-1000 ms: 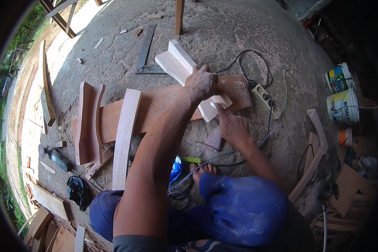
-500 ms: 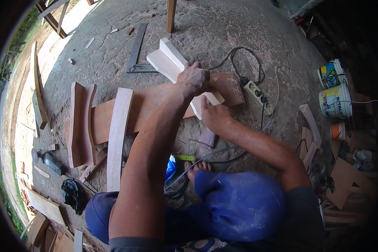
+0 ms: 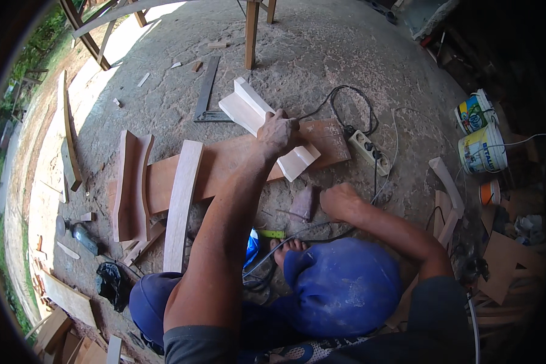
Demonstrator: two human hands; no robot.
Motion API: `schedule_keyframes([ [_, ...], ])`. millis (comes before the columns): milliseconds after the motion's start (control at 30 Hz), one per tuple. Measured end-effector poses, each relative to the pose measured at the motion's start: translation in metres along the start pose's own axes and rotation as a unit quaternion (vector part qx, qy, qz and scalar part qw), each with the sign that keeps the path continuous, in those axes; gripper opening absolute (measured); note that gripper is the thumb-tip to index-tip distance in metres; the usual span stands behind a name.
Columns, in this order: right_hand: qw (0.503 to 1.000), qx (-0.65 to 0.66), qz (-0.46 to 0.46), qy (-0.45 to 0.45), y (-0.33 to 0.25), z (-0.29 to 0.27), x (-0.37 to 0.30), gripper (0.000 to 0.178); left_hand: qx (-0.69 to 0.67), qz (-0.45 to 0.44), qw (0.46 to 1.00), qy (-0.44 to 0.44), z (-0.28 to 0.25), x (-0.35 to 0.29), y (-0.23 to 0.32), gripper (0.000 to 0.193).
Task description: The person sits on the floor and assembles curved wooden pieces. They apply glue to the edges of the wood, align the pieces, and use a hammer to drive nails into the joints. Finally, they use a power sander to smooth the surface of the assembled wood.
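Observation:
My left hand [image 3: 278,134] is closed around the middle of an L-shaped light wooden piece [image 3: 244,108], which lies slantwise across a long reddish-brown board [image 3: 224,161]. The near end of that piece shows beyond my hand, over the board's edge. My right hand [image 3: 341,203] is drawn back from the wood, fingers curled; what it holds, if anything, is hidden. Just left of that hand lies a small pinkish-purple cloth-like piece [image 3: 303,204]. Resting across the board's left part are a curved L-shaped wooden piece [image 3: 132,188] and a pale curved slat [image 3: 182,200].
A metal square [image 3: 207,91] lies beyond the board. A power strip [image 3: 370,151] with cables sits right of it. Paint buckets [image 3: 483,148] and wood offcuts [image 3: 503,267] stand at right. A power tool [image 3: 84,238] and a black plastic bag [image 3: 112,280] are at left.
My right hand has left the near end of the wooden piece and moved down and right, its pointing finger now curled in. My left hand keeps its hold. The whole view has shifted slightly.

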State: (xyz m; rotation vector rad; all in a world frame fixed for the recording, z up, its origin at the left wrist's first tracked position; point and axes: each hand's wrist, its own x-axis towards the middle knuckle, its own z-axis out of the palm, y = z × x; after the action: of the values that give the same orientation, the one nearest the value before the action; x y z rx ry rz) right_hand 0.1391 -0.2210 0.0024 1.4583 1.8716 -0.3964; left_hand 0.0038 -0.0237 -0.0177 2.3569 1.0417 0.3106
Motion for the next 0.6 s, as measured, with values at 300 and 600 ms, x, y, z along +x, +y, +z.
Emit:
schedule_keyframes([
  [300, 0.413, 0.901, -0.105, 0.084, 0.03, 0.079, -0.056, 0.048, -0.164, -0.156, 0.963, 0.146, 0.03, -0.013, -0.007, 0.056],
  [600, -0.046, 0.915, -0.399, 0.048, -0.031, 0.101, -0.044, 0.059, -0.26, -0.262, 0.91, 0.191, 0.042, -0.011, 0.011, 0.084],
])
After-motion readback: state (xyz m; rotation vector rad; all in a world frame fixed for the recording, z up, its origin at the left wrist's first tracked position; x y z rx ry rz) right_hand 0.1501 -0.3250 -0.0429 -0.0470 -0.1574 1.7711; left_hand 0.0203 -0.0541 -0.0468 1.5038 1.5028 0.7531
